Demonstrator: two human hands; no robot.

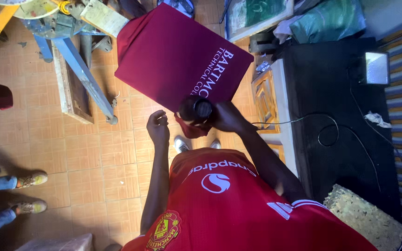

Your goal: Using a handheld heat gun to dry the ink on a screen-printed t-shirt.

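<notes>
While I look straight down past my red jersey [229, 204], my right hand [226, 117] is closed in a firm grip round a dark cylindrical tool [195, 109], its round end facing up toward me. The tool sits on the near corner of the maroon cloth [173, 56], which spreads away toward 11 o'clock with its long axis running from 7 to 1 o'clock. My left hand [158, 126] hangs just beside it at 8 o'clock, fingers curled shut on nothing I can see, apart from both tool and cloth. The right hand is on the work; the left is the nearer free one. At 3 o'clock the black counter [336, 93] with its looping cable [331, 132] hems me in; at 9 o'clock lies tiled floor [94, 167], with a bystander's shoes [31, 179] farther off.
</notes>
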